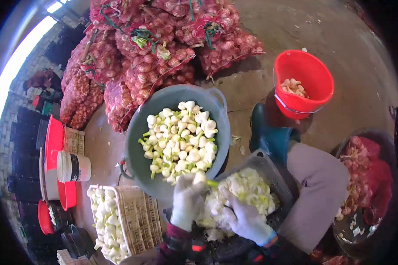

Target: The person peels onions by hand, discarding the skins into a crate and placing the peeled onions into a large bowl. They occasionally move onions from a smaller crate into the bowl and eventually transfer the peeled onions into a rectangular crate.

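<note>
My left hand [186, 199], in a whitish glove, is closed around a peeled garlic bulb [200, 177] whose green stem points right. My right hand [248, 220], gloved too, is closed beside the stem's end; a thin dark thing shows at its fingers, too small to name. Below both hands, a dark grey tub [284, 185] holds a heap of pale garlic peelings [252, 187]. Just beyond my left hand stands a large round grey basin [135, 145] with many peeled white garlic bulbs [181, 139] inside, their short green stems still on.
Red mesh sacks of garlic [141, 62] are piled at the back. A red bucket [311, 104] with some cloves stands beyond my boot [267, 132]. At left are a beige crate [139, 218] of white bulbs and a white bucket [79, 168]. A dark basin [353, 247] with a sack sits right.
</note>
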`<state>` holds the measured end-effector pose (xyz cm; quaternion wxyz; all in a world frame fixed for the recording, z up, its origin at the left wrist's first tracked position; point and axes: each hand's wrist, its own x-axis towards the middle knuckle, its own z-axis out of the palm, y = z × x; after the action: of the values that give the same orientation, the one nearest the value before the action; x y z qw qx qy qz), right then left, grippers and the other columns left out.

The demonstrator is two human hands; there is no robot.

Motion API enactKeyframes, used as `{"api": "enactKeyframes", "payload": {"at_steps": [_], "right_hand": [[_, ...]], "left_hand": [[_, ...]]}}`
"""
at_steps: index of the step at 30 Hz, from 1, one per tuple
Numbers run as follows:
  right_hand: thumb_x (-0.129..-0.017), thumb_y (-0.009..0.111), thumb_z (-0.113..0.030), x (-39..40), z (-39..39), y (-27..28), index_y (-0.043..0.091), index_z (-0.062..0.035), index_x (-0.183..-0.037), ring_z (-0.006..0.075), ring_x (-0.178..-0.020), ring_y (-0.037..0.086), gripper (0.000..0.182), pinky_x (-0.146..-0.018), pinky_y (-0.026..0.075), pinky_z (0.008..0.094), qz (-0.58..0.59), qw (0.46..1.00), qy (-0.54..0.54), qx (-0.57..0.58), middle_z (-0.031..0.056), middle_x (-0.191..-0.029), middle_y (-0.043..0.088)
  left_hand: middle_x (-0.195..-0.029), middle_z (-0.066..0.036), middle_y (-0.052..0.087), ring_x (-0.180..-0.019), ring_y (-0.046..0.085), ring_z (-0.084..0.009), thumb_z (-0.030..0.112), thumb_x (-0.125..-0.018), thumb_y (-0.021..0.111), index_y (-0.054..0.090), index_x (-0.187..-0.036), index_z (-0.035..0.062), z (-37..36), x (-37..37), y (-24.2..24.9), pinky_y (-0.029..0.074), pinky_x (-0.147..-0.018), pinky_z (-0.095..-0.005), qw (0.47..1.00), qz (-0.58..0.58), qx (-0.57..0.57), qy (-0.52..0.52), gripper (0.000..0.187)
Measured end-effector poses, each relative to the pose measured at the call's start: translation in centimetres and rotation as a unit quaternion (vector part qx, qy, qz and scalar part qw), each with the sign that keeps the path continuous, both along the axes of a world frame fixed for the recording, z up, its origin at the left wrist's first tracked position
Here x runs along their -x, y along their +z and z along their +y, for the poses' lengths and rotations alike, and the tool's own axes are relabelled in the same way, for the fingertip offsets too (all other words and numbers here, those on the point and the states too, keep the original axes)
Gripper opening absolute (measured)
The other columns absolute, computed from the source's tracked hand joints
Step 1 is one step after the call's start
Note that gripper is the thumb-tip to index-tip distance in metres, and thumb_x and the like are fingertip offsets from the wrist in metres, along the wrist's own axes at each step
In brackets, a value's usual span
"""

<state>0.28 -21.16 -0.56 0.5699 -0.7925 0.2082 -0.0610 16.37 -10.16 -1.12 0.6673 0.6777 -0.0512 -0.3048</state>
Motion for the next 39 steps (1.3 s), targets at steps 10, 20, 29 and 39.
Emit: {"api": "enactKeyframes", "payload": {"at_steps": [10,20,29,39], "right_hand": [[-0.091,0.056,-0.026,3.1,4.2,-4.0,0.046,-0.0124,-0.135,0.0390,-0.062,0.062,0.047,-0.055,0.046,0.0489,0.047,0.979,0.157,0.118,0.0200,-0.067,0.061],[-0.090,0.062,-0.028,3.0,-0.2,-3.0,0.063,-0.0014,-0.102,0.0336,-0.077,0.062,0.030,-0.069,0.050,0.0393,0.029,0.947,0.095,-0.304,0.0179,-0.085,0.065],[-0.084,0.068,-0.021,2.8,0.9,-3.3,0.064,-0.0017,-0.095,0.0331,-0.076,0.063,0.023,-0.069,0.049,0.0401,0.004,0.990,-0.001,-0.143,0.0155,-0.086,0.064],[-0.085,0.067,-0.014,1.6,3.8,-4.0,0.061,0.0028,-0.093,0.0294,-0.073,0.061,0.019,-0.067,0.048,0.0374,-0.014,0.992,-0.055,-0.111,0.0187,-0.079,0.063]], "left_hand": [[-0.094,-0.010,0.059,-0.084,0.061,-0.0207,-0.007,-0.079,0.063,0.052,-0.098,0.0014,3.4,12.8,2.3,0.051,-0.077,-0.0312,0.960,0.125,0.044,0.245,0.023],[-0.099,-0.013,0.062,-0.084,0.064,-0.0219,-0.004,-0.078,0.064,0.048,-0.110,0.0007,5.1,12.6,2.8,0.052,-0.074,-0.0307,0.976,0.126,0.054,0.168,0.035],[-0.094,-0.009,0.065,-0.079,0.061,-0.0136,0.006,-0.082,0.069,0.056,-0.118,-0.0044,5.3,12.6,1.5,0.049,-0.067,-0.0244,0.990,0.110,-0.051,0.071,0.039],[-0.094,-0.010,0.066,-0.075,0.064,-0.0174,0.010,-0.083,0.067,0.059,-0.116,-0.0062,6.8,12.4,0.5,0.052,-0.065,-0.0273,0.973,0.193,0.063,0.107,0.037]]}}
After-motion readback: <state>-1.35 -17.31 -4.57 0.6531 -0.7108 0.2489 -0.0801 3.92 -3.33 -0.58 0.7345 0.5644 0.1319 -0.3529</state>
